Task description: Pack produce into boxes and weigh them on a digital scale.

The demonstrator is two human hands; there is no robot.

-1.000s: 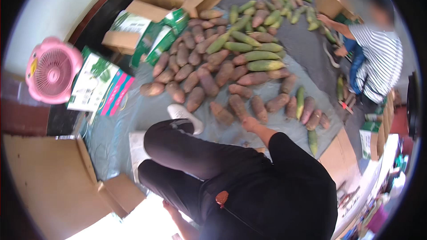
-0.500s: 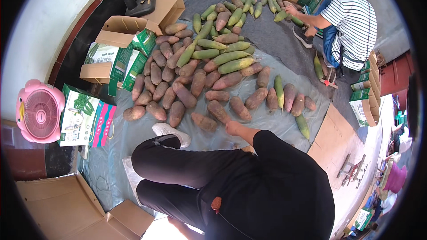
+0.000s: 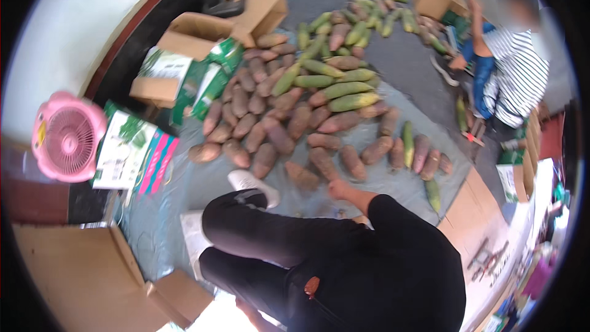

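My right hand (image 3: 336,189) reaches forward from a black sleeve and is closed at the near end of a plump reddish-brown root (image 3: 322,162), which lies on the sheet. Left of it rests another reddish-brown root (image 3: 301,176), close to my white shoe (image 3: 253,187). My left hand (image 3: 244,308) is low in the picture, below my dark trouser leg; glare and blur hide its fingers. A big pile of similar roots (image 3: 244,126) spreads ahead, with long green vegetables (image 3: 350,102) lying on and among them. One green vegetable (image 3: 433,195) lies apart, to the right.
Grey plastic sheeting (image 3: 424,123) covers the floor. Cardboard boxes (image 3: 261,15) and a pink fan (image 3: 69,136) stand at left; an open carton (image 3: 80,270) is at lower left. A person in a striped shirt (image 3: 516,80) sits at far right. Flat cardboard (image 3: 470,209) lies at right.
The whole view has shifted, so the scene sits further right and is blurrier. My right hand stays at the same root. The other person has drawn back, one hand now raised.
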